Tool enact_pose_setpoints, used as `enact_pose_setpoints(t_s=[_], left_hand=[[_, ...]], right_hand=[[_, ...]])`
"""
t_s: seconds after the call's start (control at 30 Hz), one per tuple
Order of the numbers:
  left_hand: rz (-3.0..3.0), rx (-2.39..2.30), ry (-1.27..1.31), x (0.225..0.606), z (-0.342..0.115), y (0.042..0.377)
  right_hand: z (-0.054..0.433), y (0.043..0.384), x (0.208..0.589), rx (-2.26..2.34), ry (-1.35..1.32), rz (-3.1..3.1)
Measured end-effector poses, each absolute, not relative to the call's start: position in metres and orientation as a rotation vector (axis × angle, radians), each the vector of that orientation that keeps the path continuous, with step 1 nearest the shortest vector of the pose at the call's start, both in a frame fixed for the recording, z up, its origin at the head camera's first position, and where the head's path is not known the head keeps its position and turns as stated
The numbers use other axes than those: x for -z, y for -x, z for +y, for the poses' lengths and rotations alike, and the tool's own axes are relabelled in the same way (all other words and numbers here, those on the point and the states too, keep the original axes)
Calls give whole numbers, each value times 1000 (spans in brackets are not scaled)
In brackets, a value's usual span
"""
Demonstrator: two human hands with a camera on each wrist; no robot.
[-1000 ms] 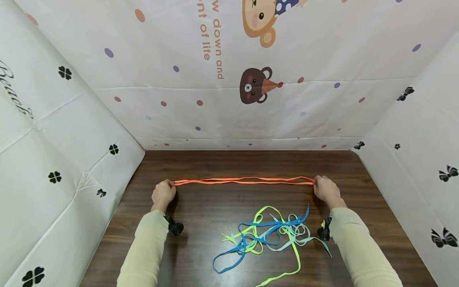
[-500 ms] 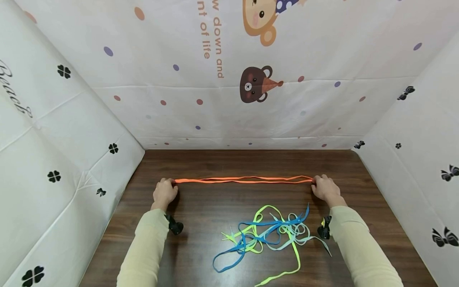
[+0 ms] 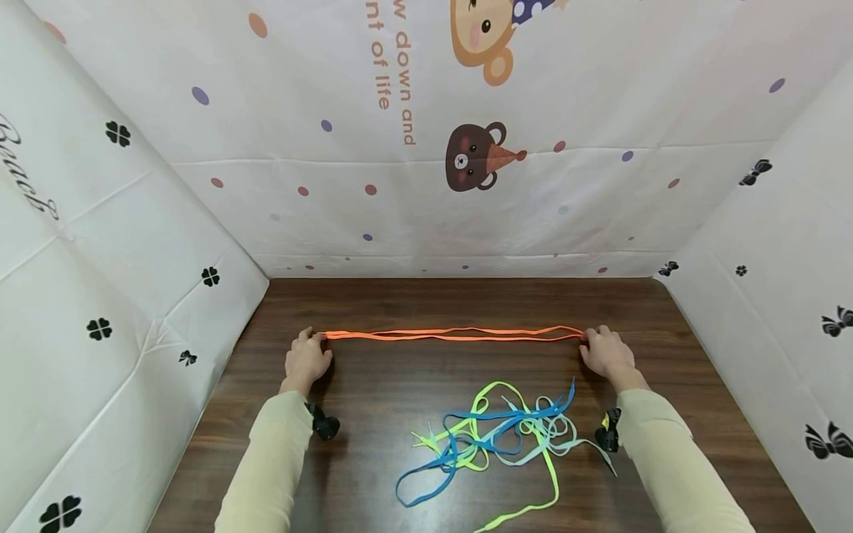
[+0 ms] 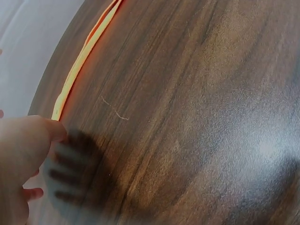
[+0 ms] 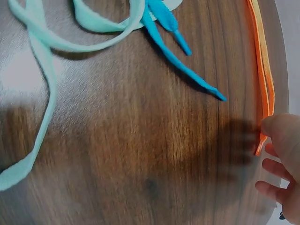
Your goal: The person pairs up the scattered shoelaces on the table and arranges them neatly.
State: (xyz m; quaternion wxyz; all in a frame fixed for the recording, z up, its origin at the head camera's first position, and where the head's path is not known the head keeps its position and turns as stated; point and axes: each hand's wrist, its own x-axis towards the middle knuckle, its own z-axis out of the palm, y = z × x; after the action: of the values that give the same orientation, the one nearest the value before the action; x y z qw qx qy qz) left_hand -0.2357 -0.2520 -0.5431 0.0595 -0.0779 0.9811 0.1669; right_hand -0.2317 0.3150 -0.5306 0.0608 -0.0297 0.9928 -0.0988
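A doubled orange shoelace (image 3: 440, 334) is stretched sideways across the back of the brown table, its strands slightly apart in the middle and right. At its left end is my left hand (image 3: 309, 360), fingers relaxed; in the left wrist view the thumb (image 4: 57, 130) overlaps the lace end. The right hand (image 3: 608, 351) pinches the other end. In the right wrist view its thumb (image 5: 272, 125) covers the orange strands and a short tip shows below, the other fingers apart; its index finger is hidden.
Nearer the front lies a tangled heap of shoelaces: a blue one (image 3: 426, 466), a yellow-green one (image 3: 553, 481) and a pale mint one (image 3: 566, 448). Printed white sheets (image 3: 300, 215) wall the brown table (image 3: 373, 414) at the back and both sides.
Both hands have shifted slightly away from me with the orange lace. The left fingers have loosened and spread at its end. The right forearm has moved slightly right. The heap has stayed put.
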Motion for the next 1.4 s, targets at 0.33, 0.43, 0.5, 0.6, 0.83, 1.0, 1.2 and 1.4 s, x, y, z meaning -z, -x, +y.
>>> enact_pose_setpoints(t_s=[0.33,0.43,0.5,0.6,0.83,1.0,1.2,1.4], left_hand=[[3049,-513,140,535,-252,234],[3058,-527,125,531,-249,233],[3061,-534,112,529,-247,233],[3066,-549,88,525,-244,231],[3104,-557,-19,521,-236,223],[3134,-555,-123,519,-229,215],[3209,-548,-270,517,-219,207],[3265,-537,-402,513,-204,197]], right_hand=[[318,225,530,279,142,3047],[317,224,529,274,162,3063],[316,224,529,277,178,3076],[315,222,528,285,206,3095],[311,213,529,306,281,3134],[312,203,530,391,368,3150],[314,190,536,442,498,3148],[311,180,541,429,593,3180]])
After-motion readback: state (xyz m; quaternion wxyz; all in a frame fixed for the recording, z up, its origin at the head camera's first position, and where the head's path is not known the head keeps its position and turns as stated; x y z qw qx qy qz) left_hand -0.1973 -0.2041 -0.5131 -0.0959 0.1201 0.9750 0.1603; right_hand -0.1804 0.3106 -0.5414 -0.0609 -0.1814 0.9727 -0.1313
